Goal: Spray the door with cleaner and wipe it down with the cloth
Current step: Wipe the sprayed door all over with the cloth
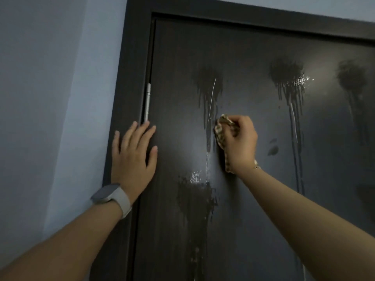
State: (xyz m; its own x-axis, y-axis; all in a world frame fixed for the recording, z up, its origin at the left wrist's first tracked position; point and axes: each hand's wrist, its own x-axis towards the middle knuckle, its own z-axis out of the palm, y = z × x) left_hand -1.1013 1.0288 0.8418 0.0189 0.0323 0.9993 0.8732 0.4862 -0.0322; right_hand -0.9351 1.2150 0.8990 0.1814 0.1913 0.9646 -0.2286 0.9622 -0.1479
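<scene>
No text, label, brand or number can be read anywhere.

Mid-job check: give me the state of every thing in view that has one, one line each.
door: shut in its frame, wet with spray patches and runs, mostly unwiped
cloth: bunched, pressed to the door
right hand: grips the cloth
left hand: flat, fingers spread across door edge and frame
hinge: closed

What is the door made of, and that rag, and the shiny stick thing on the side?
The door looks like dark wood or wood-look laminate, smooth and slightly glossy: faint grain, and the wet drips glint. The cloth in the right hand looks like soft woven fabric, checked tan and folding limply. The hinge looks like brushed silver metal, though painted plastic can't be ruled out.
</scene>
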